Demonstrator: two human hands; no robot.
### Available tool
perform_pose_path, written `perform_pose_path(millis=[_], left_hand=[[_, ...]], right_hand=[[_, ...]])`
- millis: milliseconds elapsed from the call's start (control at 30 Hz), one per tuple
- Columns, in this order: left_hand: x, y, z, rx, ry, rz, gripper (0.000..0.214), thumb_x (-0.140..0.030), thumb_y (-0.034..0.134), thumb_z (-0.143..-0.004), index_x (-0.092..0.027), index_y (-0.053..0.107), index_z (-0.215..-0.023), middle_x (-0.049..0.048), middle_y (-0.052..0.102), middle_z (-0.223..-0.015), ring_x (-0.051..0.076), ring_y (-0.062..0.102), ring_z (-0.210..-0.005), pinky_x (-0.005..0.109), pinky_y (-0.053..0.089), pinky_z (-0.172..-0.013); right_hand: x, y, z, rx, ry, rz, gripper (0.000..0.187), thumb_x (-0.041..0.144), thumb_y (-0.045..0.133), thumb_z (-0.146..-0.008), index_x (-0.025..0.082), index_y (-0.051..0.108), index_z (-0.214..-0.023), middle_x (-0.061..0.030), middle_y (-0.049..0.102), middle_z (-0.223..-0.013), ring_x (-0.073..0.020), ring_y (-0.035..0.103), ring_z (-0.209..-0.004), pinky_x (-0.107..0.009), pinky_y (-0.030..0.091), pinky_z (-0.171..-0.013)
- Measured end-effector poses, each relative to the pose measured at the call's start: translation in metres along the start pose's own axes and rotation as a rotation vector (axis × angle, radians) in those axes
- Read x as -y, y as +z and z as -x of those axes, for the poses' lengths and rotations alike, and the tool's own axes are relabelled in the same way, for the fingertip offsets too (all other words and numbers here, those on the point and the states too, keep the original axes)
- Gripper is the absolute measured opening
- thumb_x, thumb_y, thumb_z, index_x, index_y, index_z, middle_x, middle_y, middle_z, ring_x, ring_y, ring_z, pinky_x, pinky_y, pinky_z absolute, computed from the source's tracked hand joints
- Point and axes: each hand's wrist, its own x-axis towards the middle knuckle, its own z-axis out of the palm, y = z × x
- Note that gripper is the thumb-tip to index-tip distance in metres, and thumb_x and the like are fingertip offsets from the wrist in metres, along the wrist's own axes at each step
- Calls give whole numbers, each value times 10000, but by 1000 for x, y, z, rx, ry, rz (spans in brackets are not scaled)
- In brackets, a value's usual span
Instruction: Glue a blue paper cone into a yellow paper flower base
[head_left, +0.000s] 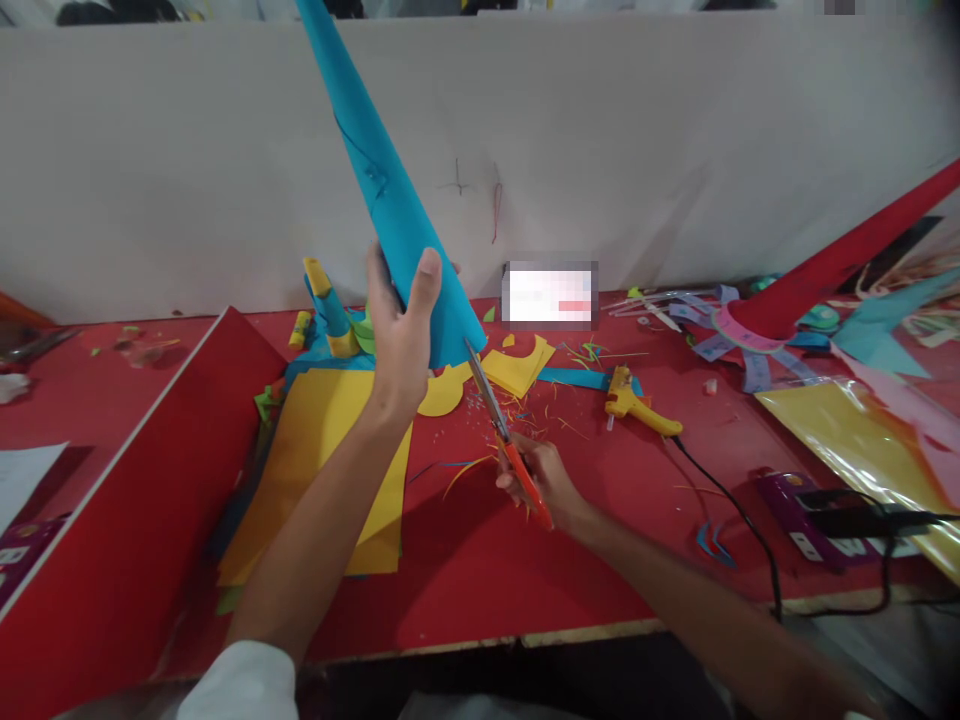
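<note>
A tall blue paper cone (382,180) is gripped around its wide lower part by my left hand (405,330), thumb in front. It leans to the left, and its narrow end runs out of the top of the view. My right hand (544,475) is closed on orange-handled scissors (525,480), whose blades point up and left. The tips of the blades reach the bottom right edge of the cone. Yellow paper pieces (517,370) and thin paper scraps lie on the red table below the blades.
Yellow sheets (330,450) are stacked on the left beside a red divider (172,480). A yellow glue gun (630,400) with a black cord lies right of centre. Further right are a red cone (832,260), glossy yellow film (862,440) and a purple box (802,515). A white wall (600,140) stands behind.
</note>
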Motion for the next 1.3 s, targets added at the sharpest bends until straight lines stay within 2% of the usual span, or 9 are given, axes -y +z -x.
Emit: perform_pose_path(millis=[100,233,433,667,800,900,1000,1167,1300], left_hand=[[1,-1,-1,27,-27,60,555,-689,786,-827,-424,634,-1290,63,715,-1222,319,709,-1145,462,649,-863],[3,-2,-5,-48,0,77,628,-669,830,-797,-386,610,-1312,51,699,-1268,304,703,-1171,464,644,-935],[1,-2,-7,-77,3,116,564,-612,874,-791,-357,608,-1218,29,691,-1093,289,714,-1092,471,634,-909],[-6,4,-2,-112,0,90,494,-589,869,-800,-321,613,-1127,26,684,-1067,218,686,-929,364,624,-768],[-12,3,-1,-133,2,116,460,-566,843,-846,-313,618,-1156,43,704,-1147,244,690,-1069,371,623,-852],[-13,0,-3,-140,-33,117,487,-582,867,-812,-338,631,-1162,52,709,-1176,295,660,-1229,417,614,-930],[-11,-2,-4,-120,-33,104,520,-599,875,-795,-341,634,-1177,50,705,-1180,314,639,-1279,435,596,-966],[-8,0,-3,-107,-16,87,526,-621,839,-824,-333,625,-1209,46,691,-1161,265,683,-1091,423,611,-900],[-2,2,-2,-105,22,60,505,-619,839,-818,-327,620,-1167,33,685,-1124,231,686,-1013,423,628,-925]], right_hand=[[0,0,1,25,-49,-39,704,915,685,-736,245,471,-754,36,488,-613,-116,422,-521,-267,349,-466],[-1,2,3,98,-129,-87,778,991,547,-764,220,545,-870,5,555,-720,-113,440,-558,-261,370,-489],[-2,1,3,118,-130,-31,770,982,534,-786,216,542,-864,6,557,-720,-118,452,-580,-266,373,-521],[1,0,2,67,-111,18,760,982,534,-778,223,523,-820,32,518,-684,-112,446,-563,-263,371,-522],[-2,0,-1,66,-119,3,739,963,560,-779,226,511,-812,37,505,-684,-107,425,-559,-259,356,-513],[-6,1,-1,92,-128,-24,741,962,558,-784,225,516,-851,36,506,-704,-109,412,-573,-260,349,-517],[-8,1,-1,115,-137,-59,784,996,524,-767,224,517,-903,29,519,-736,-113,410,-588,-262,339,-521],[-2,-1,-1,102,-146,10,780,1005,506,-772,229,490,-853,32,495,-722,-117,389,-606,-274,331,-550],[1,-3,0,77,-141,46,778,1010,506,-765,235,460,-805,33,477,-709,-120,372,-613,-281,314,-563]])
